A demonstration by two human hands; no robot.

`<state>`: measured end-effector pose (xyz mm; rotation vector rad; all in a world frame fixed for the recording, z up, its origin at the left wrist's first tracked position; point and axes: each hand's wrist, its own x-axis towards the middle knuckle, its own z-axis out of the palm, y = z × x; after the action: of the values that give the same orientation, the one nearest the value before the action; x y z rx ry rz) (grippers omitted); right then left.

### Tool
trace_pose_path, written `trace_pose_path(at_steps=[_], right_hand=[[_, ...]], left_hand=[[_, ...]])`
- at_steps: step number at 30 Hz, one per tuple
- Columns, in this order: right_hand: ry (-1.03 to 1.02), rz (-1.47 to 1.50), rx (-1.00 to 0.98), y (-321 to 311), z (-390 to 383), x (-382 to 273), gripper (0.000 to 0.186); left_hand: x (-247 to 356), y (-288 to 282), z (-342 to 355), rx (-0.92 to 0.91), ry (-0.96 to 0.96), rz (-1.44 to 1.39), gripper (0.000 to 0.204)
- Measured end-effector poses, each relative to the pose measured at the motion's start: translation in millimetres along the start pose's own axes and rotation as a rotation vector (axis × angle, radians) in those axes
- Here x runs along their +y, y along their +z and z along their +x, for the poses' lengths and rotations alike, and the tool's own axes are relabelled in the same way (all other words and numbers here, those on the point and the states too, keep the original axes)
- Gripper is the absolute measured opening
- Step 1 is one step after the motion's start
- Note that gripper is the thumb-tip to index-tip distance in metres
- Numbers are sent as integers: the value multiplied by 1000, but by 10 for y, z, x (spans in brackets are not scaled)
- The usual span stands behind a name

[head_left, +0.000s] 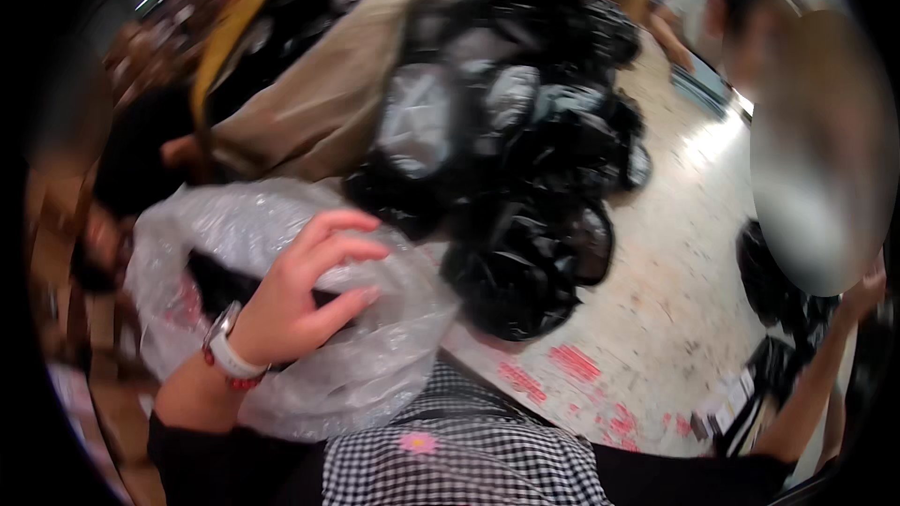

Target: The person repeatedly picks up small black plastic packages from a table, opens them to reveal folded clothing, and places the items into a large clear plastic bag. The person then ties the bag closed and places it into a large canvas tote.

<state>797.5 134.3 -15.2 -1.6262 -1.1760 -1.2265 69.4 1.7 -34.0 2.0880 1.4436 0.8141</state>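
Note:
My left hand (314,290), with a watch and a red bead bracelet at its wrist, is over a large translucent plastic bag (394,365). Its fingers are apart and curved, with nothing between them. Something black (217,281) shows inside the bag's mouth. Out at the far right, my right hand (870,290) is beside black plastic-wrapped bundles (764,272). A blurred patch and the picture's rim hide most of its fingers. Ahead of me, a heap of black plastic-wrapped bundles (516,262) lies on the white worktop (675,319), some with pale contents showing.
A beige sack (319,84) with a yellow edge, holding more black bundles, stands at the back left. Red marks (574,363) stain the worktop's near edge. One person (694,19) is across the worktop; another person's hand (183,150) shows by the sack. Cardboard boxes (56,253) line the left.

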Motion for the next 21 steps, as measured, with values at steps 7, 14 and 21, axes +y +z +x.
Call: trace_pose_path(at_steps=[7,14,21], right_hand=[[-605,1143,-560,-686,-570,-3454,26],[-525,1168,-543,-386,-1162,-5561,70],[-331,1021,-907,-176,-1065,-5780,43]], left_hand=[[-350,-200,-643,270,-69,282,27],[-261,-363,-1140,183,-81,492,22],[-421,-676,-1662,298,-262,510,17]])
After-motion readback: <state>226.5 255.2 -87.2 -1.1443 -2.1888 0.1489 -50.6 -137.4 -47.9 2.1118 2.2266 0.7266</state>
